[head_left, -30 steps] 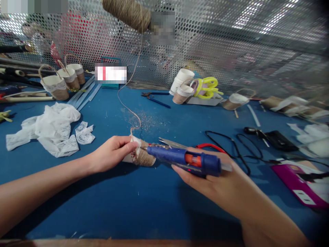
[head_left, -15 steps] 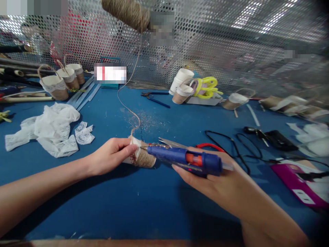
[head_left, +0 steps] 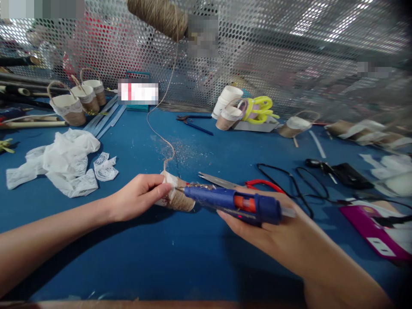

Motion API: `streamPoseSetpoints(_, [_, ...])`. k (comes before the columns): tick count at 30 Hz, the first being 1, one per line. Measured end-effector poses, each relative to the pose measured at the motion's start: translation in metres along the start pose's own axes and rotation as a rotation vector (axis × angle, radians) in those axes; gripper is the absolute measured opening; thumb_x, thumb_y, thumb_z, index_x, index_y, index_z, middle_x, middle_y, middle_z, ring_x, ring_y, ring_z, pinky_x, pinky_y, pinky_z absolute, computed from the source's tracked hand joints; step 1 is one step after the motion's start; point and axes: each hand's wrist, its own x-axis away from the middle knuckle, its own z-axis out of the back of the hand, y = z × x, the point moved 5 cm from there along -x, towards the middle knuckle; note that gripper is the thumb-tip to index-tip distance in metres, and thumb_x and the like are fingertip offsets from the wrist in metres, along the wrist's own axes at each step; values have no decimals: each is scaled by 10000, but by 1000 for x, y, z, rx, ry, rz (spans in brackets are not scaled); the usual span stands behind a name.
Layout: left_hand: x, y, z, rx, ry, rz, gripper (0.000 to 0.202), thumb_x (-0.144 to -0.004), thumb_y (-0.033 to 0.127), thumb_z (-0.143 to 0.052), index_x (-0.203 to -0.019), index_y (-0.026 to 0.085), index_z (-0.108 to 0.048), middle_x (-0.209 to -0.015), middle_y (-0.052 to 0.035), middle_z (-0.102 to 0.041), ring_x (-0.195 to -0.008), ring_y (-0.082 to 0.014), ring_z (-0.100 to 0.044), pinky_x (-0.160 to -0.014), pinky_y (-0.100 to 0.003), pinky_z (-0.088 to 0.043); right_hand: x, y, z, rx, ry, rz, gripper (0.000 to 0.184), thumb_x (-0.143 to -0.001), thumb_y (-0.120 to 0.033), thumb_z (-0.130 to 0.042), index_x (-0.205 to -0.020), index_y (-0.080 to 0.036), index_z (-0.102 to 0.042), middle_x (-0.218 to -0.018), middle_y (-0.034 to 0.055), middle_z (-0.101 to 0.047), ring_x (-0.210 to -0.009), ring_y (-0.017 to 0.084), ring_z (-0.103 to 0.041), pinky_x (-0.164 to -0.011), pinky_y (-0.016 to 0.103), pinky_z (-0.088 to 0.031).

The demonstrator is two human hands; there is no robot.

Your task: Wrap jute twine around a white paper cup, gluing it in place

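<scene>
My left hand (head_left: 137, 196) pinches a small white paper cup (head_left: 183, 200) that lies on its side, partly wrapped in brown twine. From the cup a loose strand of twine (head_left: 161, 136) runs up to a large spool (head_left: 157, 16). My right hand (head_left: 273, 231) is closed around a blue hot glue gun (head_left: 215, 198) with orange parts and a clear glue stick at its back. The gun's nozzle points left and is at the cup, close to my left thumb. Red-handled scissors (head_left: 264, 184) lie just behind the gun, partly hidden by it.
White lace (head_left: 67, 159) is heaped at the left, below several twine-covered cups with handles (head_left: 72, 113). Blue-handled pliers (head_left: 195, 122) and white cups (head_left: 227, 101) stand or lie toward the perforated metal screen (head_left: 283, 56). A black cord (head_left: 289, 174) and a purple item (head_left: 367, 229) are at right.
The glue gun and my right hand have shifted slightly down and to the right, showing more of the scissors. My left hand and the cup have barely moved.
</scene>
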Motion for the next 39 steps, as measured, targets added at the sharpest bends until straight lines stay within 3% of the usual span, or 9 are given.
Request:
streamPoseSetpoints(13, [0, -1, 3, -50, 42, 23, 373, -883, 354, -355, -1018, 142, -631, -929, -47, -657, -824, -190, -574, -734, -260, -445, 1, -3, -4, -13, -72, 21, 134, -765, -278, -519, -640, -233, -526, -564, -22, -552, -504, 141, -519, -461, 259, -445])
streamPoseSetpoints(20, [0, -2, 2, 0, 20, 29, 393, -884, 375, -343, -995, 119, -620, -903, -52, -645, -808, -179, -566, -752, -272, -441, -2, -1, 1, 40, 29, 18, 166, -739, -298, -567, -604, -231, -496, -529, -34, -516, -466, 125, -481, -470, 258, -450])
streamPoseSetpoints(29, [0, 0, 5, -64, 84, 38, 359, -855, 375, -380, -839, 129, -641, -792, -40, -639, -750, -176, -563, -688, -261, -452, -1, -7, -5, -29, -93, 14, 145, -762, -286, -500, -639, -242, -563, -513, -20, -517, -461, 135, -499, -413, 249, -437])
streamPoseSetpoints(36, [0, 1, 3, -15, 56, 31, 357, -869, 364, -356, -857, 124, -620, -823, -45, -631, -800, -188, -565, -762, -296, -446, 7, 0, -12, -17, -167, -50, 126, -767, -299, -531, -663, -230, -519, -569, -43, -527, -502, 119, -504, -465, 235, -455])
streamPoseSetpoints(39, [-1, 1, 3, 4, 44, 34, 358, -872, 364, -350, -870, 119, -611, -837, -48, -628, -810, -189, -562, -778, -306, -443, 7, 2, -11, -22, -122, -62, 108, -754, -298, -541, -672, -228, -533, -583, -34, -542, -502, 123, -506, -480, 247, -463])
